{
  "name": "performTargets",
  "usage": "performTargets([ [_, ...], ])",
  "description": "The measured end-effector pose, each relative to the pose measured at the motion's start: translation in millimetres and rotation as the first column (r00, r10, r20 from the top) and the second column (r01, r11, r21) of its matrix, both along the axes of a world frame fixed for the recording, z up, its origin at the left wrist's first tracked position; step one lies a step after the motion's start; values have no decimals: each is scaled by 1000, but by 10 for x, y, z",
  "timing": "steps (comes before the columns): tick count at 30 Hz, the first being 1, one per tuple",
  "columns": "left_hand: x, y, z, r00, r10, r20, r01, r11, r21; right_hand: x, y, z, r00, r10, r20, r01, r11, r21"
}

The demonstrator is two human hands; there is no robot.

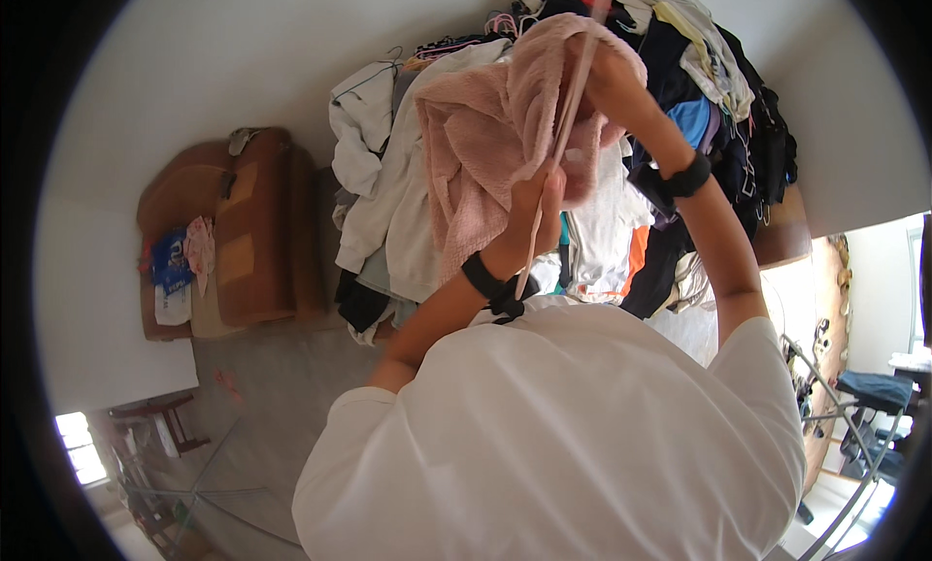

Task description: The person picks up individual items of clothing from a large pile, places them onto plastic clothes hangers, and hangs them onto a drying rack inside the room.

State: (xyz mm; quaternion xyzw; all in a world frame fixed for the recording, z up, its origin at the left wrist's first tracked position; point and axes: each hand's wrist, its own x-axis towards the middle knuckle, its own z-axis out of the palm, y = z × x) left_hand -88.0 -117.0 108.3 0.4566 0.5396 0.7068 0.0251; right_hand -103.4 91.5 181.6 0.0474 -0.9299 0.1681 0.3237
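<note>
My left hand [535, 206] grips a long pale-pink bar [577, 99], which looks like a plastic clothes hanger seen edge-on. A dusty-pink fleece garment [466, 150] hangs beside it, draped over the piled clothes. My right hand [595, 67] reaches into the top of the fleece; its fingers are hidden by the cloth, so their grip is unclear. Under and left of the fleece lie off-white sweatshirts [404, 226]. Below the hands is a white printed garment [601, 248] with an orange one [636, 259] at its edge.
Dark clothes [659, 59] are heaped on the right, some with hangers. Pink hangers [501, 24] stick out behind the pile. A worn brown sofa [280, 226] at left holds a blue-and-white plastic bag [172, 270]. Metal rack bars stand at lower left [195, 492] and lower right [848, 408].
</note>
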Motion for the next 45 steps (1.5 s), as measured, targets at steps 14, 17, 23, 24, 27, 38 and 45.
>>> performTargets([
  [14,-281,-580,-230,939,-141,-315,-26,882,-471,521,473,-92,987,96,131,21,721,-692],
  [17,-324,-566,-159,965,-112,-235,-24,860,-510,638,519,-178,992,113,49,-37,654,-756],
  [23,-312,-499,-8,965,-177,-191,-8,711,-703,731,470,-379,999,28,-47,-55,485,-873],
  [24,-312,-495,11,959,-202,-197,2,702,-712,740,476,-371,996,-7,-88,-76,433,-898],
  [27,-320,-484,44,962,-217,-164,22,663,-749,755,440,-341,988,-118,-98,-47,371,-927],
  [38,-599,-281,252,916,-172,-363,-88,796,-599,748,64,-425,929,-362,81,326,694,-641],
  [45,-477,-430,395,931,-176,-321,-32,835,-549,712,295,-298,727,-686,13,668,703,-245],
])
